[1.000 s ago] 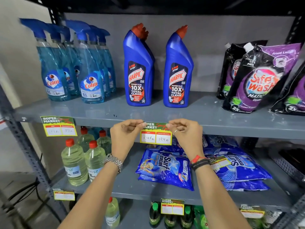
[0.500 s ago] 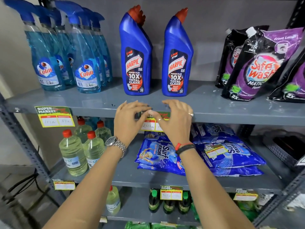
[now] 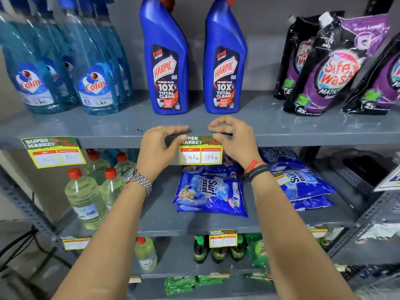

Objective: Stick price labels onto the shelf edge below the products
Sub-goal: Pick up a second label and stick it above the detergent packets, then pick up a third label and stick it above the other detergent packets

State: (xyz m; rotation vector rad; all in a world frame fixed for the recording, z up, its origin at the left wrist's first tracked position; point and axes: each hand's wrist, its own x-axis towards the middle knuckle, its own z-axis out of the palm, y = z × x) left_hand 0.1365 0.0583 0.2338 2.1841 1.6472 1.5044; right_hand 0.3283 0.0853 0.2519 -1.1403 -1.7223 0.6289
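A yellow and green price label (image 3: 200,153) reading 248 and 124 lies against the grey shelf edge (image 3: 108,140), below two blue Harpic bottles (image 3: 165,61). My left hand (image 3: 159,151) presses its top left corner with the thumb. At the label's top right corner, the fingers of my right hand (image 3: 232,139) pinch it against the edge. The lower half of the label hangs free below the shelf edge.
Another price label (image 3: 53,151) sticks to the same edge at the left, under blue Colin spray bottles (image 3: 95,68). Purple Safewash pouches (image 3: 337,68) stand at the right. Surf Excel packs (image 3: 211,192) and pale green bottles (image 3: 85,198) fill the lower shelf.
Both hands raised the label from mid-air to the shelf edge. They covered it half a second ago and have since spread to its top corners. The view has moved closer.
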